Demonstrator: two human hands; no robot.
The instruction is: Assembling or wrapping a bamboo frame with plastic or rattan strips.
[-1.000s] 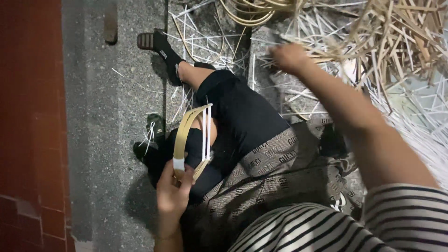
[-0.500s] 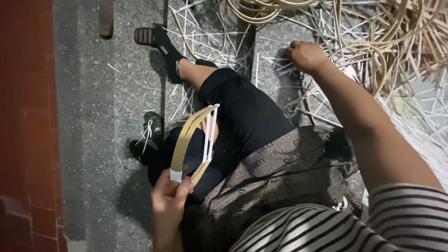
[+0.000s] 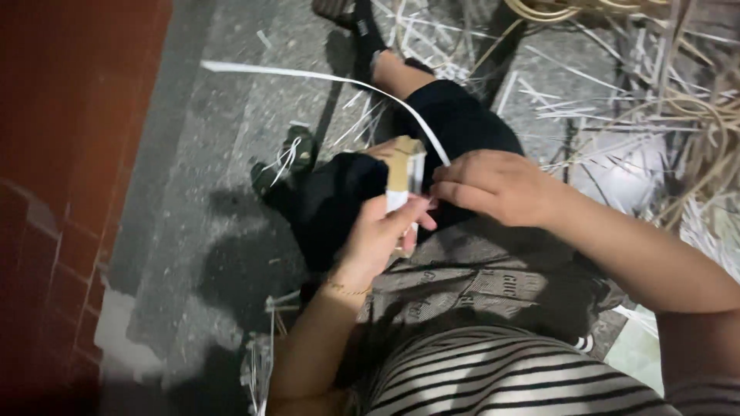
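Observation:
My left hand [image 3: 383,231] grips a small tan loop of woven cane strips [image 3: 402,169] held over my lap. My right hand [image 3: 489,185] is beside it, fingers pinched on a long white strip [image 3: 324,75] that arcs up and away to the left over the floor. The two hands nearly touch at the loop. My legs in black trousers [image 3: 455,119] stretch forward, a patterned cloth [image 3: 462,285] lies across my lap, and a black sandal [image 3: 362,23] is on the far foot.
A heap of pale cane strips and coils [image 3: 655,92] covers the floor at the right and top. A red brick wall [image 3: 62,154] runs along the left. Grey stone floor [image 3: 200,177] lies between. Loose strips [image 3: 258,370] lie near my left elbow.
My right hand came back from the cane heap to my lap, bringing a long white strip. The view shifted closer and down, and the loop now sits lower between both hands.

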